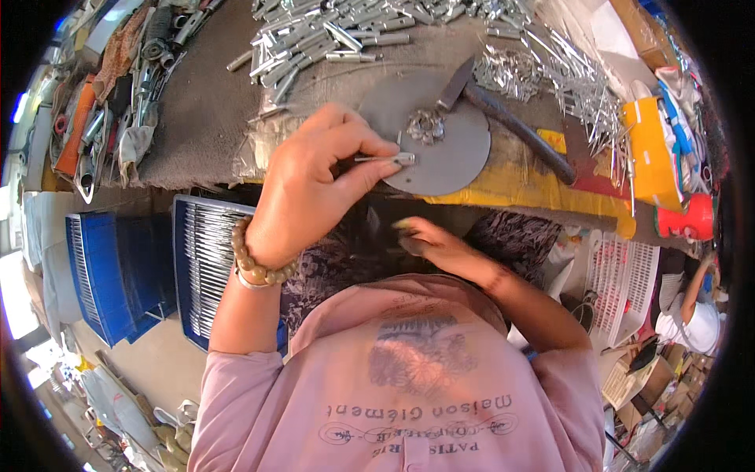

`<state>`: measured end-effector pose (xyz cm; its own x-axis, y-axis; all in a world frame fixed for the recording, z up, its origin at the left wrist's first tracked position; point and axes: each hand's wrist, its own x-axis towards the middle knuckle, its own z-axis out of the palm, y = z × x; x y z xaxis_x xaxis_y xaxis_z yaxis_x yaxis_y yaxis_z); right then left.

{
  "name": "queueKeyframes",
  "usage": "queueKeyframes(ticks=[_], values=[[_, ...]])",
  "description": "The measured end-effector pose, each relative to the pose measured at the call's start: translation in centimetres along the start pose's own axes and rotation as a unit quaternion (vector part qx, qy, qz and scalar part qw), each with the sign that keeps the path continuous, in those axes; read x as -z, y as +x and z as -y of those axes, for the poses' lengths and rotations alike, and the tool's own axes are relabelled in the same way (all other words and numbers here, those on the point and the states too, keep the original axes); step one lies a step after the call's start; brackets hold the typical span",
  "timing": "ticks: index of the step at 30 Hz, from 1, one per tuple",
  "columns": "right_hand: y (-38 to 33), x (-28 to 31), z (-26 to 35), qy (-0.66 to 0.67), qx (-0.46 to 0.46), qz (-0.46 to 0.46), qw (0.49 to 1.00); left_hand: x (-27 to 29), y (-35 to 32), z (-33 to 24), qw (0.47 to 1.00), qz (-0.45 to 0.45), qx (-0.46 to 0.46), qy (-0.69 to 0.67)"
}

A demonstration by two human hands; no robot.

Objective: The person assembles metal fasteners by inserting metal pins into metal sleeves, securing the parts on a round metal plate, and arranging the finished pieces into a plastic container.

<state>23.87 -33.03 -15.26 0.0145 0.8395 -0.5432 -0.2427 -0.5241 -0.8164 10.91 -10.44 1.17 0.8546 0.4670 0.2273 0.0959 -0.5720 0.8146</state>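
Left hand [314,185] raised over the near edge of the round grey metal disc [456,161], thumb and fingers pinched shut on a small silver metal pin [385,159]. Pin lies roughly level, its free end resting on the disc's near-left rim. Wrist carries a bracelet of tan beads [255,263].

Right hand [429,242] sits lower, below the disc and close to the body, over dark patterned cloth. Fingers loosely curled; cannot tell whether anything is in them, the fingertips are blurred.

On the disc, near its centre: a small heap of shiny metal bits [426,124]. A hammer [503,110] lies across the disc's upper right, head on the disc beside the heap, dark handle running off to the right over a yellow sheet [511,185].

Beyond the disc, further up the bench: a spread of silver metal tubes [330,35]. Right of the disc: a loose pile of thin metal pins [566,75], then a yellow box [649,149].

Left of the disc and lower: two blue plastic crates [126,267], the nearer one under the left forearm, holding rows of long metal rods.
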Motion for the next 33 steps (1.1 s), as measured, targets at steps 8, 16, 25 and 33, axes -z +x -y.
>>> queueKeyframes(ticks=[8,16,25,33], values=[[4.5,-0.4,-6.0,0.162,-0.08,0.037,0.983,-0.4,-0.4,0.5,1.0,-0.017,0.0,0.006],[0.6,-0.3,-1.8,0.23,-0.056,0.011,0.972,-0.2,-0.5,0.1,0.999,-0.021,0.002,0.026],[-16.6,2.2,21.4,0.007,0.12,-0.198,0.973,-0.2,-1.1,0.2,0.998,-0.044,-0.021,0.031],[-12.4,10.2,22.9,-0.026,0.114,-0.382,0.917,-0.5,-0.2,-0.6,1.0,-0.028,0.001,0.015]])
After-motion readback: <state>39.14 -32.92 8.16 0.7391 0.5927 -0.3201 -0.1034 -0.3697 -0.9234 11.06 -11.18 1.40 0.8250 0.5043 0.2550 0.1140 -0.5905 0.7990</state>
